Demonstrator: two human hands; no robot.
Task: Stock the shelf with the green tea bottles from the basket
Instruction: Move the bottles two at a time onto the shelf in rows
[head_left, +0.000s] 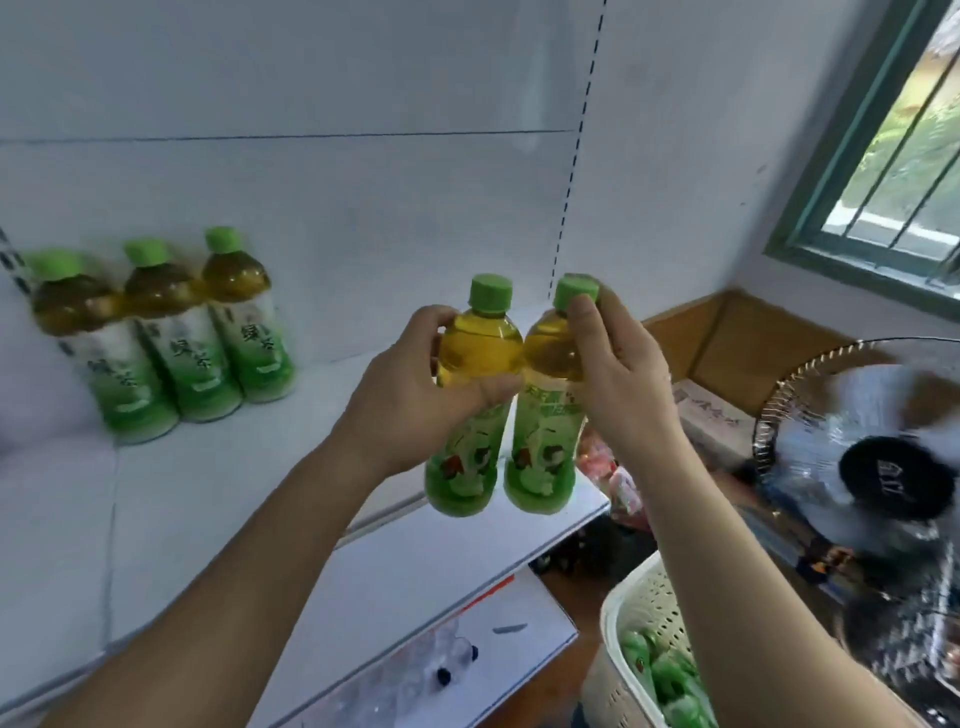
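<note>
I hold two green tea bottles side by side above the right end of the white shelf (218, 499). My left hand (410, 395) grips the left bottle (475, 364) around its middle. My right hand (618, 374) grips the right bottle (545, 447) near its neck and green cap. Three more green tea bottles (202, 332) stand in a row at the shelf's back left. The cream perforated basket (623, 613) sits low at the right with several green bottles (665, 675) inside.
A running fan (878, 467) with a wire guard stands at the right, close to my right forearm. A cardboard box (711, 415) lies behind it. A green-framed window (893, 171) is at upper right. A lower shelf (467, 649) shows beneath.
</note>
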